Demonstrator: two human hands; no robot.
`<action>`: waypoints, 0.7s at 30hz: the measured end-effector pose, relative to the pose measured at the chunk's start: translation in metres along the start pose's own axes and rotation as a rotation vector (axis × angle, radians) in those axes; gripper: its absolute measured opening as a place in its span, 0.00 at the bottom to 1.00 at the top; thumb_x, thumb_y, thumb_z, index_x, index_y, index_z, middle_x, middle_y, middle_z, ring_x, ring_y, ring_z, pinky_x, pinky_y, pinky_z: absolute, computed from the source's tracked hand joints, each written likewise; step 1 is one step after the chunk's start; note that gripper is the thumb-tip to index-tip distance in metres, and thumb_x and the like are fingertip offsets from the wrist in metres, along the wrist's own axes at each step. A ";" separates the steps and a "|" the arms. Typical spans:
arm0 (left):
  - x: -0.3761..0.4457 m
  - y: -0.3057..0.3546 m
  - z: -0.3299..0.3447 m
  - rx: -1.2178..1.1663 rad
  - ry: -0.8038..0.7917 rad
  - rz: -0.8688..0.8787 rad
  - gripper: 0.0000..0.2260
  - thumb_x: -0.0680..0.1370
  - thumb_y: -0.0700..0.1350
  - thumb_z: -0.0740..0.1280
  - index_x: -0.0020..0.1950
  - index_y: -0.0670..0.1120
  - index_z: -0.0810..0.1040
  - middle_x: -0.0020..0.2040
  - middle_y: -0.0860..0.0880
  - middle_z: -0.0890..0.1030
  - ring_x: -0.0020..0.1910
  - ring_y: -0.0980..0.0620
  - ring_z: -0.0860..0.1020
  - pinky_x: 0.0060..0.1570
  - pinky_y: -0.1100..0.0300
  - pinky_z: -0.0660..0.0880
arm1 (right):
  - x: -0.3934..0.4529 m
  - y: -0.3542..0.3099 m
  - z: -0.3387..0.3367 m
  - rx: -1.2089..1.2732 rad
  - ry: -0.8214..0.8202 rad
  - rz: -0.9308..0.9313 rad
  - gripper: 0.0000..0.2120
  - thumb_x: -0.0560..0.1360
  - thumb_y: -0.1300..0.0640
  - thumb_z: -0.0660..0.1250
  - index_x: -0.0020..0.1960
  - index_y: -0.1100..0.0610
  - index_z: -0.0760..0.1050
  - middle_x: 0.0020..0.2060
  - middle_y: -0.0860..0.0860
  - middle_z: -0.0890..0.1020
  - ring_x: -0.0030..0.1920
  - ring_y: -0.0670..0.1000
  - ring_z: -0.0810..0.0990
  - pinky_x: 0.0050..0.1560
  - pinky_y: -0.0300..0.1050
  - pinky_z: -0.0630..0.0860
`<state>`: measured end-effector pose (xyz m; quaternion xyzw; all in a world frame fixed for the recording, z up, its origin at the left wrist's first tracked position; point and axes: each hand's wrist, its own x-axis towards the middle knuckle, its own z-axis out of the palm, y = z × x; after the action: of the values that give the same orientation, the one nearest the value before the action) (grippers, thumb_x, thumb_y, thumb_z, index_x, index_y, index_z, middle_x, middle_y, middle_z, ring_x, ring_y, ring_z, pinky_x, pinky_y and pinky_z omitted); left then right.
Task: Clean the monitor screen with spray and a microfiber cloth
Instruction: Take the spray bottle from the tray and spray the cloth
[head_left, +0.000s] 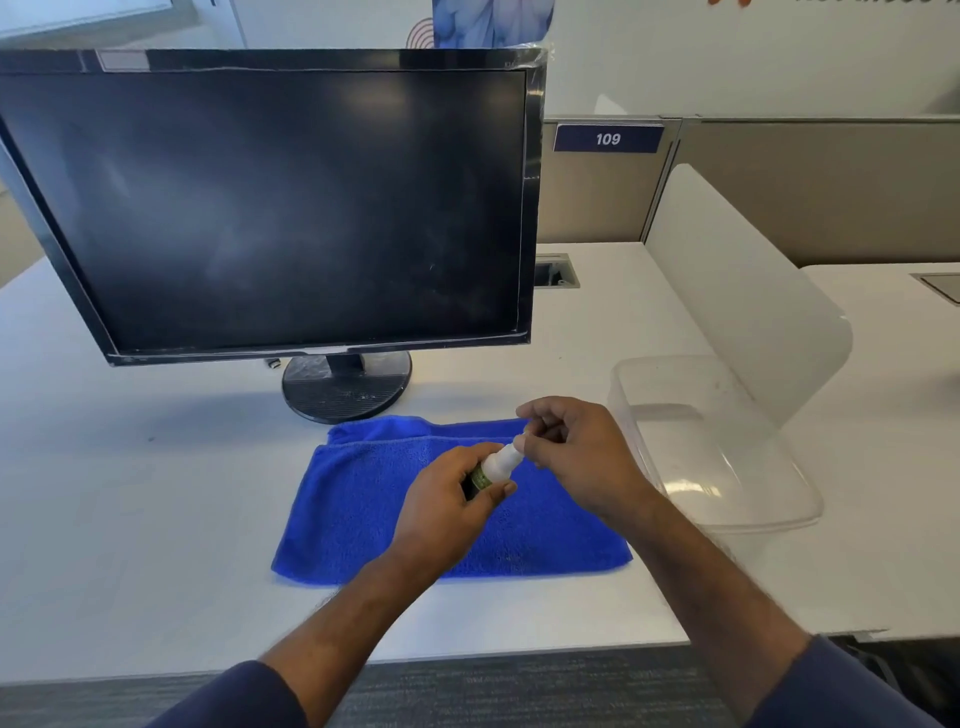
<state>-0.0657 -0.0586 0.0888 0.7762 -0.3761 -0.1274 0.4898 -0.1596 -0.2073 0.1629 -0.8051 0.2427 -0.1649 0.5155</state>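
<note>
Above a folded blue microfiber cloth (363, 499) on the white desk (130, 519), the left hand (441, 514) grips a small white-capped spray bottle (493, 465); the right hand (576, 457) pinches its cap. A careless tug could spill cleaner before it reaches the black monitor (270, 208).

The lower body of the small white spray bottle with a green label (493, 467) is hidden inside the curled fingers of the left hand (447, 512). Its tip is hidden behind the fingertips of the right hand (571, 457), so whether a cap sits there cannot be told. The label's print is too small to read. The black flat-screen monitor (270, 208) is cut off at the left picture edge.
</note>
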 end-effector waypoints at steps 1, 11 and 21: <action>-0.001 0.000 -0.001 0.004 -0.001 0.007 0.15 0.75 0.53 0.72 0.59 0.65 0.75 0.47 0.59 0.80 0.45 0.54 0.78 0.45 0.48 0.78 | -0.001 0.001 0.000 -0.001 0.007 0.010 0.10 0.74 0.58 0.74 0.54 0.56 0.81 0.40 0.56 0.82 0.39 0.52 0.79 0.47 0.53 0.81; 0.000 -0.007 -0.001 0.046 -0.071 -0.011 0.09 0.78 0.53 0.70 0.58 0.58 0.78 0.41 0.62 0.78 0.38 0.57 0.75 0.37 0.60 0.74 | 0.004 0.004 0.004 -0.203 -0.062 0.027 0.11 0.75 0.51 0.72 0.39 0.56 0.80 0.24 0.51 0.79 0.23 0.43 0.74 0.25 0.35 0.70; 0.016 -0.011 -0.016 -0.113 -0.228 -0.038 0.07 0.79 0.48 0.69 0.56 0.51 0.80 0.42 0.46 0.79 0.36 0.56 0.72 0.37 0.63 0.70 | 0.016 0.003 0.006 -0.215 -0.156 -0.034 0.07 0.78 0.55 0.69 0.44 0.57 0.82 0.31 0.55 0.82 0.32 0.55 0.81 0.36 0.51 0.79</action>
<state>-0.0409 -0.0564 0.0898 0.7348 -0.4066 -0.2450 0.4845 -0.1437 -0.2133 0.1584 -0.8701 0.2044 -0.0838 0.4406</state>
